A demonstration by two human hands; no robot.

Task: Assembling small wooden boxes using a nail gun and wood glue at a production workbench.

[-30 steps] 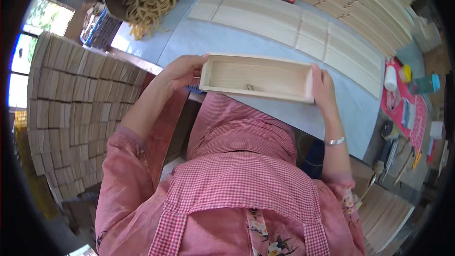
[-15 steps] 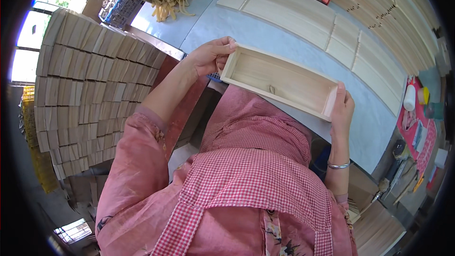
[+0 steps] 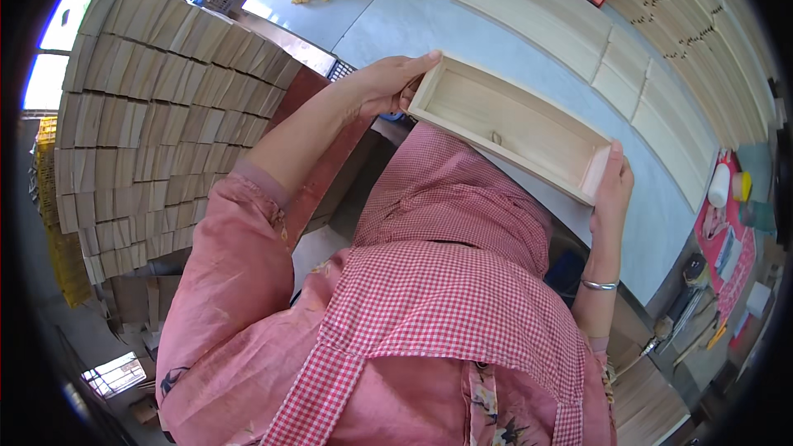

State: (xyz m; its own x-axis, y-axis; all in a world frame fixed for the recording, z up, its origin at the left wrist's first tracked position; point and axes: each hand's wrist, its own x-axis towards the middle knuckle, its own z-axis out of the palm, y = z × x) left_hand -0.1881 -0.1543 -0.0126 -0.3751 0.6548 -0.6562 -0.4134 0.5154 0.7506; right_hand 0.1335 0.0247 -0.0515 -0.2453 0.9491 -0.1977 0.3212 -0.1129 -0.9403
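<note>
Over grey table [image 3: 413,21], long pale wooden box [image 3: 512,125]

Pale wood box [image 3: 512,128], pink/white gingham apron [image 3: 429,306], grey-blue table [image 3: 413,21].

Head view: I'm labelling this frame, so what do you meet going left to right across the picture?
Stacked wooden boards → left hand → open wooden box → right hand → white bottle on the pink mat.
</note>
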